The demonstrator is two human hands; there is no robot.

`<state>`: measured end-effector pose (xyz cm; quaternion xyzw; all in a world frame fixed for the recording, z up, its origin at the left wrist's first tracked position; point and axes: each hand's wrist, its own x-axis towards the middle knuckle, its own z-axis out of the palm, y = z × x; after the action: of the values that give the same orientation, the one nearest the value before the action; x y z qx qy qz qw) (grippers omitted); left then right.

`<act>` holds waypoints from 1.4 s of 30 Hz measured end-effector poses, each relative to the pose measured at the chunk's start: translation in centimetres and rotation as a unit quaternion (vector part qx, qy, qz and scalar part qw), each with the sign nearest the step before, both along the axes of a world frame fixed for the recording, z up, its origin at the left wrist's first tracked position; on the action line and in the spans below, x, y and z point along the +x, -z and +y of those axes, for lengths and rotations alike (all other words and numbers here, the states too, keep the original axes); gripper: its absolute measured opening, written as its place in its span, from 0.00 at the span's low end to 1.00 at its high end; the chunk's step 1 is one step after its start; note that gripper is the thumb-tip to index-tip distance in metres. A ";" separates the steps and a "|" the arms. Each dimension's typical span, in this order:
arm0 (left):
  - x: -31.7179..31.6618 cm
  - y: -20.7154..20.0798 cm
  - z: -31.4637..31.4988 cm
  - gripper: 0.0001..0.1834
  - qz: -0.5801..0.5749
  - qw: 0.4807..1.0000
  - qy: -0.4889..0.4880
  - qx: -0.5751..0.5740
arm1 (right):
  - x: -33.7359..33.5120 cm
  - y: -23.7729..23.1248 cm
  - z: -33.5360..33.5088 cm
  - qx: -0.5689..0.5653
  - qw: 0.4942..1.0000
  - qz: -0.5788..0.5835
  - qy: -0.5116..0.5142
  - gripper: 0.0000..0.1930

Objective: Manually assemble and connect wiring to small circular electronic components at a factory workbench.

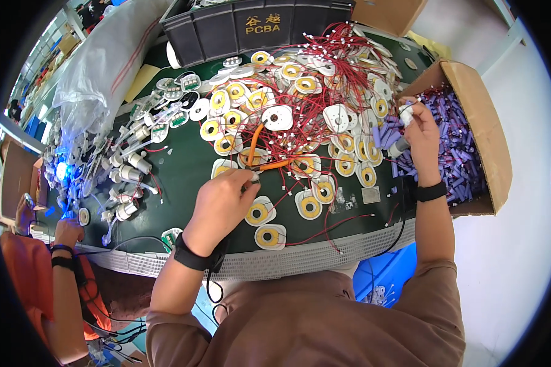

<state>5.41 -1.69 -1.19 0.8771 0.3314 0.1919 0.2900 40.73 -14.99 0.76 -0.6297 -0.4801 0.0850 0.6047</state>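
My left hand [220, 199] is closed in a pinch at the joint of orange-handled pliers [254, 147], whose handles spread away over the pile; its fingers partly hide the tool's head. Around it lie white plastic discs with yellow rings [259, 211] and thin red wires. Over at the right, my right hand [422, 131] is raised beside the carton, its fingers bent together. Something white [406, 114] shows at those fingertips, too small to make out. Purple cylindrical cells [386, 133] lie just below and beside the fingers.
An open carton [493, 140] of purple cells stands at the right. A black crate [257, 33] is at the back. Left are clear bulb-like parts [128, 174] and a large plastic bag [104, 55]. A co-worker's hand [69, 232] works at the far left near a blue light.
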 end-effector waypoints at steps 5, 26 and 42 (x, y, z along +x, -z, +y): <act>0.2 -0.1 -0.6 0.10 0.022 0.998 0.054 0.038 | -0.8 -0.3 1.6 -0.177 0.930 -0.322 0.005 0.11; -3.2 1.1 -2.3 0.23 0.079 0.995 0.012 -0.062 | -12.2 -1.7 0.3 -0.180 0.945 0.166 -0.216 0.07; -11.8 0.2 10.2 0.10 0.010 0.967 -0.244 0.073 | -12.8 -1.1 1.7 -0.174 0.959 0.147 -0.170 0.03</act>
<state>-6.42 8.47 -1.40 0.7906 0.5229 0.2719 0.1662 27.95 -13.30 1.86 -0.6152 -0.4639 0.3603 0.5258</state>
